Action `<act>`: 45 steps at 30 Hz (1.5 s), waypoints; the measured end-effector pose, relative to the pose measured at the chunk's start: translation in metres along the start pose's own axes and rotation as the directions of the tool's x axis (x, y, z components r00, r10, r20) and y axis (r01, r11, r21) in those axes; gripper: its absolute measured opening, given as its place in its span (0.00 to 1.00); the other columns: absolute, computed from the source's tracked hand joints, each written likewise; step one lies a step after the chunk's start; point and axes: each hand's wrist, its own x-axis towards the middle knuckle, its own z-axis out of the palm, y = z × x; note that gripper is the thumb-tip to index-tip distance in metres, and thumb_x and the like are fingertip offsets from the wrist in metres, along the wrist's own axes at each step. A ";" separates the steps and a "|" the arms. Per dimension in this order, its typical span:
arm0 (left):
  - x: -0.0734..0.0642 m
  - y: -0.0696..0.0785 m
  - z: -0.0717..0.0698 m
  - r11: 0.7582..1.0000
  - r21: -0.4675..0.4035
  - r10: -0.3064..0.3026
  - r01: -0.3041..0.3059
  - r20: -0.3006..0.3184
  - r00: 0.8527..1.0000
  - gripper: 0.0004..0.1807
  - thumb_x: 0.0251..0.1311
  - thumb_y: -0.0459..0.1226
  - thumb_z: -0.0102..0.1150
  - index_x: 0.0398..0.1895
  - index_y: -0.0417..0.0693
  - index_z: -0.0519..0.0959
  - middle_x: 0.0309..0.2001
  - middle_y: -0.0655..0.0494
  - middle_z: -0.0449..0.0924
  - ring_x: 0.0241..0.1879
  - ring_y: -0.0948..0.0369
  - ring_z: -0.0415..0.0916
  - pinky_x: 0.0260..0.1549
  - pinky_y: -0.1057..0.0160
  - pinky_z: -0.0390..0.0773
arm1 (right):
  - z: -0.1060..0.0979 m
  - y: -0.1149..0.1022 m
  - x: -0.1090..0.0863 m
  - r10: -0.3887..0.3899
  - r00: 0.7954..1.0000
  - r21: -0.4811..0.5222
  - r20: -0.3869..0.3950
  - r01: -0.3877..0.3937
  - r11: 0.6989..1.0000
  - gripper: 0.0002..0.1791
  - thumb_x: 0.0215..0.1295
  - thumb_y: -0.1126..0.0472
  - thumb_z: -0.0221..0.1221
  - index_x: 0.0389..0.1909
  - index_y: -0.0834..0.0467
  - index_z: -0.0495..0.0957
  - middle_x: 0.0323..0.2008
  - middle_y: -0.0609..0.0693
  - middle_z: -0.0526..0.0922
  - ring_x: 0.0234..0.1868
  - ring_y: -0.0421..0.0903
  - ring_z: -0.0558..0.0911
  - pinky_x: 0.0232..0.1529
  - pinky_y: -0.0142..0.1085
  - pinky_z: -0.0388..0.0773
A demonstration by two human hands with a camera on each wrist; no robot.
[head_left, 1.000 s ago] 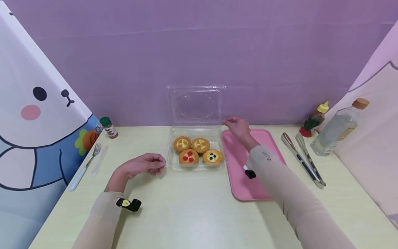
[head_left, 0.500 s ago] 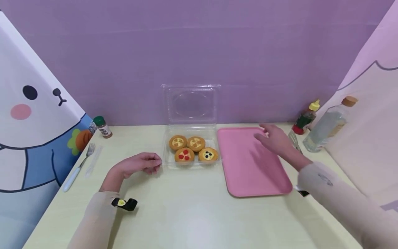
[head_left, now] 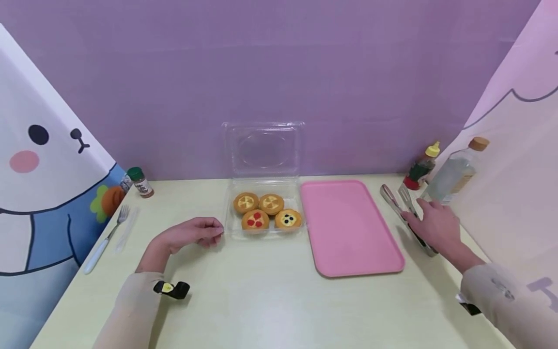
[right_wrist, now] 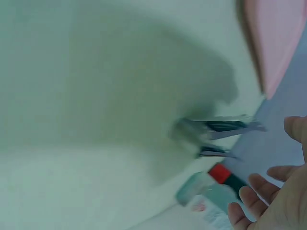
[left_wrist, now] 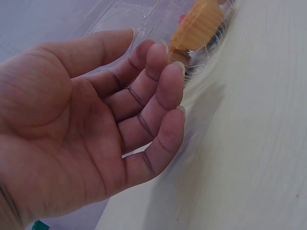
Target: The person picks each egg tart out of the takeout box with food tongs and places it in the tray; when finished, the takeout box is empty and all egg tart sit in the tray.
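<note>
My left hand (head_left: 193, 234) is beside the near left corner of a clear plastic clamshell box (head_left: 233, 235), its lid raised. In the left wrist view my fingers are loosely curled, with a gap between thumb and index; contact with the box cannot be told. Several small tarts sit in the box, including one with red topping (head_left: 255, 220) and one with dark dots (head_left: 288, 219). My right hand (head_left: 438, 224) reaches over metal tongs (head_left: 392, 198), fingers spread and partly hiding them. In the right wrist view the tongs (right_wrist: 225, 126) appear apart from my fingers.
A pink tray (head_left: 348, 228) lies between box and tongs. Behind my right hand stand a yellow-capped sauce bottle (head_left: 420, 167) and a cork-topped clear bottle (head_left: 453, 174). At left are a fork (head_left: 104, 242), a clear plastic utensil (head_left: 127, 231) and a green-lidded spice jar (head_left: 141, 182).
My right hand has left the side of the box lid, crossed the pink tray and come over the tongs. The left hand has stayed at the box corner. The view has shifted slightly right.
</note>
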 end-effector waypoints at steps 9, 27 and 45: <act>0.002 0.000 0.002 1.000 -0.001 0.007 -0.007 0.025 1.000 0.22 0.74 0.45 0.51 0.49 0.30 0.72 0.37 0.52 0.78 0.38 0.56 0.76 0.42 0.58 0.79 | 0.017 0.020 -0.015 0.123 0.979 -0.009 0.161 -0.123 0.992 0.48 0.70 0.30 0.44 0.66 0.72 0.63 0.58 0.79 0.65 0.51 0.77 0.65 0.38 0.63 0.67; -0.003 0.000 0.000 1.000 0.002 -0.001 0.001 0.018 1.000 0.23 0.75 0.47 0.51 0.50 0.31 0.73 0.39 0.52 0.79 0.38 0.58 0.76 0.43 0.59 0.79 | 0.033 0.019 -0.009 0.189 0.968 0.067 0.166 -0.202 0.977 0.42 0.70 0.33 0.46 0.58 0.71 0.68 0.56 0.77 0.66 0.51 0.75 0.63 0.40 0.64 0.66; -0.005 0.005 0.000 1.000 -0.003 -0.009 0.009 0.020 1.000 0.22 0.75 0.46 0.51 0.50 0.30 0.72 0.39 0.51 0.78 0.39 0.57 0.75 0.43 0.59 0.79 | 0.036 0.016 -0.008 0.293 0.937 0.067 0.192 -0.310 0.948 0.42 0.71 0.33 0.45 0.57 0.73 0.67 0.53 0.75 0.66 0.55 0.75 0.60 0.48 0.67 0.63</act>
